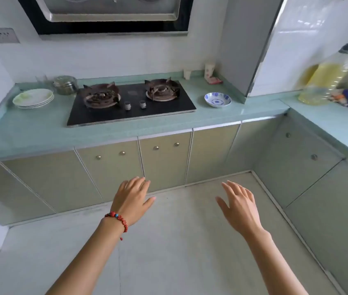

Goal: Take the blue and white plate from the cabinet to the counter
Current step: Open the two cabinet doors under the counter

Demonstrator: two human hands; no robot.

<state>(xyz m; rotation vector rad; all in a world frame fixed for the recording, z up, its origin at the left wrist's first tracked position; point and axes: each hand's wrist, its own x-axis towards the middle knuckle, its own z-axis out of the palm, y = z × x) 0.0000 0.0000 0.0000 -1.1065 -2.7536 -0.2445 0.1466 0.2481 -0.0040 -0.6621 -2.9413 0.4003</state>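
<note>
Blue and white plate (217, 99) sits on the pale green counter (207, 116), just right of the black gas hob (130, 103) and clear of its edge, upright, nothing in it that I can see. My left hand (131, 200) hangs low in front of the cabinet doors (164, 158), fingers loosely spread, palm down, holding nothing, a red bead bracelet (117, 219) on the wrist. My right hand (240, 206) is out beside it, well apart from it, fingers fanned too, thumb out, also empty. Both hover over the light floor (179, 241), touching neither doors nor counter. All the doors I can see are closed. Over on the far left of the counter there's a stack of white plates (33, 98) with a glass jar (65, 84) just behind. On the right-hand run of counter stands a big bottle of yellow oil (323, 81).
</note>
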